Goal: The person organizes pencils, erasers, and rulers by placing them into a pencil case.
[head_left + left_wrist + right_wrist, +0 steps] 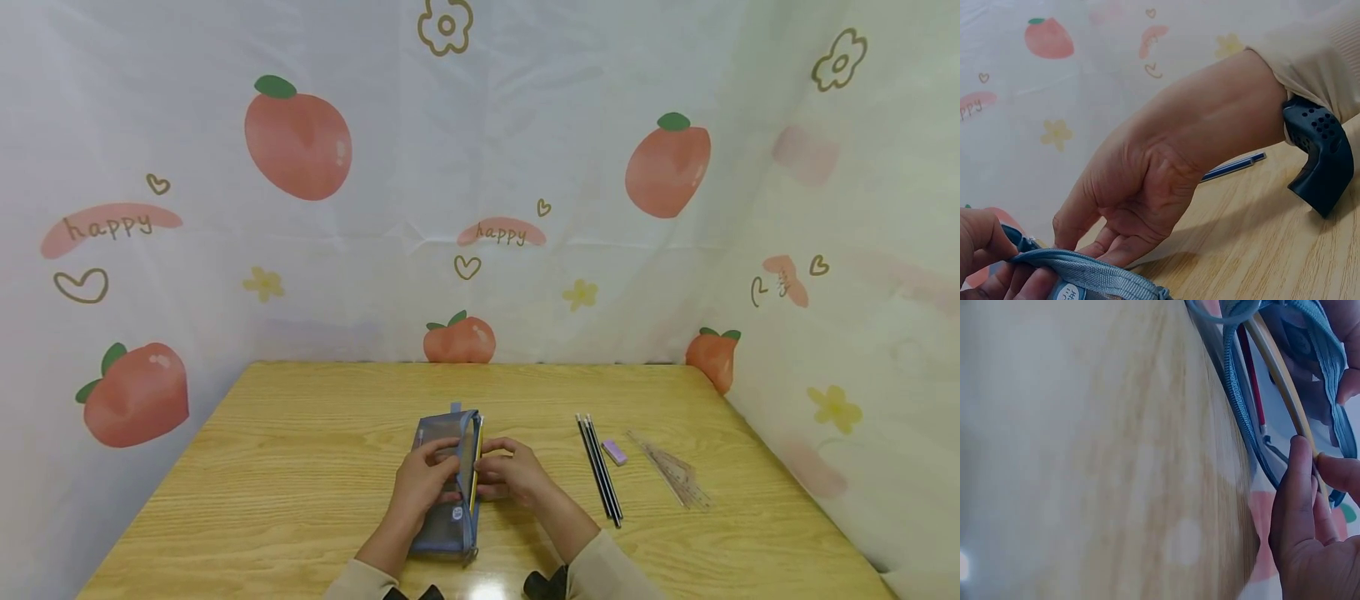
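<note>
A blue-grey mesh pencil case (438,533) lies on the table with its zipper edge (1085,265) parted along the right side. My left hand (427,477) rests over the case and pinches the fabric edge of the opening between thumb and fingers. At the opening, my right hand (516,473) pinches a long, thin yellow strip (1279,365) between thumb and fingers; its exact kind is unclear. That strip lies along the opening, partly inside. A thin red stick (1251,375) shows deeper in the case in the right wrist view.
To the right on the wood-grain table (300,433) lie several dark pencils (598,471) side by side, a purple eraser (614,452) and clear rulers with set squares (675,471). A printed curtain (375,275) stands behind the table and at its right.
</note>
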`<action>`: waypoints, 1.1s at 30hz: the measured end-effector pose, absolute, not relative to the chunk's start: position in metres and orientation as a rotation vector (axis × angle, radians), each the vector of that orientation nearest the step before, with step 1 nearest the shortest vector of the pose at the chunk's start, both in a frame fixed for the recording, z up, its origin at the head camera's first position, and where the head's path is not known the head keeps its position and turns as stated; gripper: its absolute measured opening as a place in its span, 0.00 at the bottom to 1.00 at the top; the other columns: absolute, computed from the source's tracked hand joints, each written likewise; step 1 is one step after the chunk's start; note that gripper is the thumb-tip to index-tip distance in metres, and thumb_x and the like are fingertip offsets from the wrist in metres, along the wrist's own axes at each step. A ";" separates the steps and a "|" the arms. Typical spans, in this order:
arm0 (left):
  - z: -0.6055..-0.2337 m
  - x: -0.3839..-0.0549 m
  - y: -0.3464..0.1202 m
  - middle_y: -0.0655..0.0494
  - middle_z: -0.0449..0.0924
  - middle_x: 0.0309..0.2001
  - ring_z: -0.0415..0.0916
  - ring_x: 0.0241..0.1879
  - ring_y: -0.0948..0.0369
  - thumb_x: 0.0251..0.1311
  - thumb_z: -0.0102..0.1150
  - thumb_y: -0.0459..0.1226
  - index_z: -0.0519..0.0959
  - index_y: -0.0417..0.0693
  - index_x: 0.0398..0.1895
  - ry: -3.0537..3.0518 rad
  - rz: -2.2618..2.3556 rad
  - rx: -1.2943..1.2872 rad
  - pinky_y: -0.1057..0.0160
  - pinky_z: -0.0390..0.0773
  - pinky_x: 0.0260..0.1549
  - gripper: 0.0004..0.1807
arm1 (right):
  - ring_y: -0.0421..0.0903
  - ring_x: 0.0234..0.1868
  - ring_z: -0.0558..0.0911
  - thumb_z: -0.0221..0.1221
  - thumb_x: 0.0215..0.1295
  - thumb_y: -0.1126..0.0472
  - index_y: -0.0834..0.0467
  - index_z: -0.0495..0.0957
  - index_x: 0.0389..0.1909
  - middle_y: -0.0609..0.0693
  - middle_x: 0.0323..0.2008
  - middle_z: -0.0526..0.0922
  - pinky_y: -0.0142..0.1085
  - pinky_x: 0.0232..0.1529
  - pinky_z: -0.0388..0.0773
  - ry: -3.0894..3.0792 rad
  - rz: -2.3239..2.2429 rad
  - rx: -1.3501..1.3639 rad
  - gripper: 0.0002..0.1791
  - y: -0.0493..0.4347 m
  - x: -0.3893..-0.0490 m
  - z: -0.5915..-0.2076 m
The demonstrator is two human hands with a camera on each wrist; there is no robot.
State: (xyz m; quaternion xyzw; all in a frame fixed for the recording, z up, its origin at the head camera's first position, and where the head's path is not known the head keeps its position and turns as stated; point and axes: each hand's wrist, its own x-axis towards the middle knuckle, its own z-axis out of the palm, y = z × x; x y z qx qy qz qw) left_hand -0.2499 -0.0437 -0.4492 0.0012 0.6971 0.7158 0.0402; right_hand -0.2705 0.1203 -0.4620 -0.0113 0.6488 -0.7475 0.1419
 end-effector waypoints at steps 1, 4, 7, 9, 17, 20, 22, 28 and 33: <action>-0.449 -0.250 -0.044 0.40 0.75 0.42 0.78 0.31 0.55 0.47 0.52 0.30 0.72 0.38 0.54 2.137 2.192 0.002 0.58 0.81 0.22 0.25 | 0.49 0.32 0.80 0.57 0.53 0.70 0.70 0.65 0.50 0.58 0.34 0.79 0.43 0.33 0.81 1.872 -2.157 -0.033 0.22 0.120 -0.271 -0.462; -0.449 -0.249 -0.044 0.40 0.75 0.41 0.78 0.31 0.55 0.47 0.52 0.30 0.72 0.38 0.54 2.143 2.188 -0.002 0.58 0.81 0.21 0.25 | 0.48 0.32 0.80 0.57 0.53 0.71 0.70 0.66 0.48 0.57 0.33 0.79 0.43 0.33 0.81 1.868 -2.158 -0.036 0.21 0.120 -0.270 -0.463; -0.449 -0.249 -0.044 0.41 0.76 0.40 0.78 0.30 0.56 0.47 0.52 0.30 0.72 0.38 0.54 2.146 2.184 -0.012 0.58 0.81 0.21 0.25 | 0.48 0.31 0.80 0.56 0.53 0.71 0.70 0.66 0.47 0.57 0.32 0.79 0.43 0.33 0.81 1.860 -2.162 -0.046 0.20 0.119 -0.270 -0.463; -0.449 -0.250 -0.044 0.42 0.76 0.39 0.78 0.29 0.56 0.47 0.52 0.29 0.72 0.38 0.54 2.149 2.181 -0.014 0.58 0.81 0.21 0.25 | 0.48 0.31 0.80 0.56 0.53 0.71 0.70 0.66 0.47 0.57 0.32 0.79 0.43 0.33 0.81 1.858 -2.163 -0.051 0.19 0.119 -0.270 -0.463; -0.451 -0.251 -0.042 0.43 0.76 0.38 0.78 0.29 0.56 0.46 0.52 0.29 0.73 0.39 0.53 2.173 2.161 -0.036 0.59 0.81 0.21 0.25 | 0.48 0.30 0.80 0.57 0.53 0.71 0.69 0.67 0.46 0.55 0.31 0.77 0.43 0.32 0.81 1.859 -2.167 -0.031 0.19 0.118 -0.270 -0.462; -0.451 -0.251 -0.041 0.42 0.76 0.38 0.78 0.29 0.56 0.46 0.51 0.29 0.73 0.40 0.52 2.180 2.154 -0.057 0.59 0.81 0.21 0.25 | 0.47 0.30 0.80 0.57 0.52 0.71 0.69 0.67 0.46 0.54 0.30 0.77 0.42 0.31 0.81 1.866 -2.178 -0.026 0.19 0.118 -0.270 -0.462; -0.452 -0.251 -0.041 0.42 0.76 0.39 0.78 0.29 0.56 0.45 0.51 0.29 0.73 0.39 0.52 2.182 2.155 -0.057 0.58 0.81 0.21 0.25 | 0.48 0.30 0.80 0.58 0.52 0.71 0.69 0.68 0.46 0.54 0.30 0.77 0.42 0.31 0.81 1.865 -2.187 -0.027 0.19 0.119 -0.270 -0.463; -0.452 -0.251 -0.041 0.44 0.76 0.37 0.77 0.29 0.55 0.45 0.51 0.28 0.74 0.39 0.52 2.197 2.155 -0.015 0.59 0.81 0.21 0.24 | 0.48 0.32 0.80 0.57 0.53 0.70 0.70 0.69 0.47 0.55 0.31 0.78 0.44 0.34 0.80 1.865 -2.173 -0.083 0.19 0.119 -0.270 -0.463; -0.452 -0.250 -0.040 0.46 0.76 0.36 0.76 0.29 0.58 0.45 0.52 0.29 0.74 0.40 0.51 2.215 2.146 -0.009 0.59 0.81 0.21 0.24 | 0.47 0.32 0.80 0.57 0.54 0.69 0.70 0.68 0.48 0.55 0.31 0.79 0.43 0.35 0.80 1.903 -2.139 -0.087 0.20 0.117 -0.271 -0.462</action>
